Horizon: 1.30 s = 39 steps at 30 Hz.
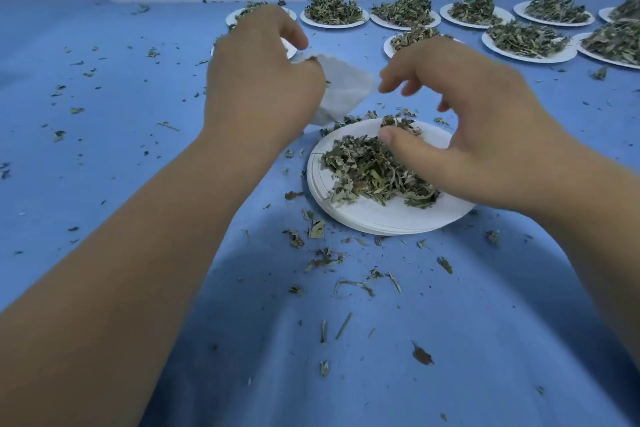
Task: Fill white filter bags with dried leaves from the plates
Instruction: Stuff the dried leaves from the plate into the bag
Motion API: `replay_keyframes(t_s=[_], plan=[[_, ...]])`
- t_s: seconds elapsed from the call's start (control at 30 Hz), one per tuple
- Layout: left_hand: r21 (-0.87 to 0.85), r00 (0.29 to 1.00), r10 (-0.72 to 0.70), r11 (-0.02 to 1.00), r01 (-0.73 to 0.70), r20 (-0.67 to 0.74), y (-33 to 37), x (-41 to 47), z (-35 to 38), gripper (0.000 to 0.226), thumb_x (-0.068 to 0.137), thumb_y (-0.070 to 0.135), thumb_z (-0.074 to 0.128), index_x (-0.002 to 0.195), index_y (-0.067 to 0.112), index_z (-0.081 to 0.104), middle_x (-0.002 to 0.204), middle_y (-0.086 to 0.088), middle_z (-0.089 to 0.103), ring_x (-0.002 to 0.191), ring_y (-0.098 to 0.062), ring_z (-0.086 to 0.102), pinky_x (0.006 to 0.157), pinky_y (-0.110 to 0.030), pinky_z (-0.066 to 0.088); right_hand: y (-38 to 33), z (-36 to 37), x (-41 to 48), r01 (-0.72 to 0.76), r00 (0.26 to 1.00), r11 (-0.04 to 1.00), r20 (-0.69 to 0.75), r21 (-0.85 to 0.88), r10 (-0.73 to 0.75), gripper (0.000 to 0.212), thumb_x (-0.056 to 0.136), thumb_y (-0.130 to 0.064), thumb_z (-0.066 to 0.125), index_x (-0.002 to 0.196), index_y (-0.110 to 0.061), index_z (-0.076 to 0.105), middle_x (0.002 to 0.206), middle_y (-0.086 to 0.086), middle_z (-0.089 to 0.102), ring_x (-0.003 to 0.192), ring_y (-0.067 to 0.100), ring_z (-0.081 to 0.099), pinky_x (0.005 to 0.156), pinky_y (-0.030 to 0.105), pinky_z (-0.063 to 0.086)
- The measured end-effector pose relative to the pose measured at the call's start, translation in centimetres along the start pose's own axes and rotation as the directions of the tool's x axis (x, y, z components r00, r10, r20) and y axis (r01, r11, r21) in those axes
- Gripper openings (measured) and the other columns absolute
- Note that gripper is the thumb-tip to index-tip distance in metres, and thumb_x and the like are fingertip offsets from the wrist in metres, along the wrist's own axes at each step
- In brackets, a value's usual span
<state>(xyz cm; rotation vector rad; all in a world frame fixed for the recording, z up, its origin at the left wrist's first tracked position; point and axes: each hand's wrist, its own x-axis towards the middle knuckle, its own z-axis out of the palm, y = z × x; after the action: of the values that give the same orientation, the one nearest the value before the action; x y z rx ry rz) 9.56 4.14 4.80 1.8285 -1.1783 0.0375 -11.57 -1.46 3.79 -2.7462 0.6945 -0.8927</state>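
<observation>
Left hand (259, 80) is clamped on the white filter bag (346, 87), fingers curled round its top edge. The bag hangs just past the near plate (381, 218), above the blue cloth (121, 135). Right hand (474, 128) hovers over the plate's dried leaves (370, 170), holding nothing, with fingers loosely curled and well apart from the thumb. The thumb tip sits at the pile, probably touching, but blur makes it hard to say. More heaped plates (334, 15) line the far edge. Loose leaf bits (322, 260) litter the cloth.
</observation>
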Motion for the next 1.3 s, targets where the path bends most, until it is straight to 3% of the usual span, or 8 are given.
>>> replay_keyframes(t_s=[0.27, 0.47, 0.67, 0.8, 0.93, 1.0, 1.13, 1.3], plan=[[0.221, 0.998, -0.011, 0.975, -0.002, 0.057, -1.2, -1.0, -0.5, 0.033, 0.075, 0.029, 0.055, 0.107, 0.029, 0.060, 0.079, 0.011, 0.052, 0.075, -0.016, 0.055, 0.058, -0.029, 0.035, -1.3, 2.2, -0.1, -0.060, 0.911, 0.992, 0.399, -0.112, 0.100, 0.070, 0.088, -0.075, 0.044, 0.146, -0.035, 0.043, 0.141, -0.011, 0.051, 0.131, 0.014, 0.042, 0.108, 0.035, 0.036], [0.026, 0.975, -0.133, 0.991, 0.131, 0.178, -0.8, -1.1, -0.9, 0.019, 0.080, 0.032, 0.057, 0.097, 0.029, 0.065, 0.079, 0.011, 0.057, 0.065, -0.008, 0.052, 0.058, -0.026, 0.043, -0.8, 1.9, 0.2, -0.098, 0.954, 0.995, 0.283, -0.011, 0.097, 0.035, 0.093, -0.034, 0.064, 0.128, -0.033, 0.063, 0.123, -0.008, 0.065, 0.115, 0.015, 0.055, 0.096, 0.028, 0.041], [-0.064, 0.834, -0.276, 0.936, 0.346, 0.477, 0.1, -0.8, -1.3, 0.026, 0.076, 0.034, 0.056, 0.089, 0.014, 0.066, 0.048, 0.000, 0.056, 0.039, -0.018, 0.047, 0.042, -0.026, 0.046, -1.3, 2.1, 0.3, -0.132, 0.914, 0.991, 0.382, -0.036, 0.136, 0.058, 0.091, -0.069, 0.049, 0.140, -0.038, 0.048, 0.138, -0.015, 0.050, 0.131, 0.012, 0.042, 0.108, 0.037, 0.038], [-0.032, 0.762, -0.351, 0.899, 0.437, 0.543, -1.1, 0.0, -2.4, 0.057, 0.069, 0.043, 0.052, 0.111, 0.009, 0.069, 0.046, -0.003, 0.047, 0.038, -0.021, 0.042, 0.056, -0.029, 0.046, -0.9, 2.8, 0.7, -0.090, 0.930, 0.995, 0.351, -0.053, 0.103, 0.037, 0.096, -0.050, 0.059, 0.126, -0.028, 0.066, 0.116, -0.006, 0.065, 0.112, 0.017, 0.056, 0.098, 0.036, 0.043], [-0.065, 0.856, -0.182, 0.968, 0.242, 0.484, -2.5, 0.7, -4.0, 0.029, 0.068, 0.033, 0.052, 0.084, 0.033, 0.076, 0.051, 0.007, 0.055, 0.045, -0.015, 0.051, 0.061, -0.029, 0.048, -0.3, 2.5, 0.5, -0.152, 0.946, 0.988, 0.292, 0.016, 0.141, 0.026, 0.093, -0.044, 0.066, 0.116, -0.033, 0.069, 0.113, -0.013, 0.066, 0.107, 0.011, 0.060, 0.092, 0.026, 0.046], [-0.213, 0.897, 0.058, 0.976, 0.041, 0.438, -3.5, 0.4, -5.0, 0.050, 0.065, 0.017, 0.049, 0.098, 0.045, 0.074, 0.077, 0.015, 0.068, 0.073, -0.004, 0.061, 0.067, -0.022, 0.051, -0.3, 1.9, 0.1, -0.150, 0.955, 0.988, 0.261, 0.020, 0.140, 0.035, 0.089, -0.054, 0.066, 0.121, -0.039, 0.065, 0.121, -0.019, 0.062, 0.116, 0.007, 0.053, 0.095, 0.023, 0.041], [-0.110, 0.608, 0.210, 0.974, -0.197, 0.766, -5.6, 0.9, -5.8, 0.097, 0.066, 0.014, 0.062, 0.141, 0.066, 0.032, 0.151, 0.037, 0.032, 0.146, 0.004, 0.025, 0.111, -0.035, 0.034, 0.0, 1.1, -0.4, -0.139, 0.929, 0.982, 0.327, -0.130, 0.175, 0.067, 0.084, -0.081, 0.046, 0.140, -0.046, 0.046, 0.141, -0.019, 0.048, 0.133, 0.011, 0.038, 0.108, 0.038, 0.036], [0.043, 0.548, 0.131, 0.955, -0.293, 0.827, -5.6, 1.7, -3.3, 0.102, 0.068, 0.019, 0.087, 0.144, 0.060, 0.032, 0.138, 0.039, 0.044, 0.124, 0.020, 0.040, 0.094, -0.012, 0.035, -0.3, 2.4, -0.3, -0.162, 0.909, 0.985, 0.380, -0.059, 0.172, 0.071, 0.082, -0.080, 0.047, 0.144, -0.045, 0.045, 0.135, -0.012, 0.056, 0.129, 0.015, 0.042, 0.106, 0.038, 0.038]])
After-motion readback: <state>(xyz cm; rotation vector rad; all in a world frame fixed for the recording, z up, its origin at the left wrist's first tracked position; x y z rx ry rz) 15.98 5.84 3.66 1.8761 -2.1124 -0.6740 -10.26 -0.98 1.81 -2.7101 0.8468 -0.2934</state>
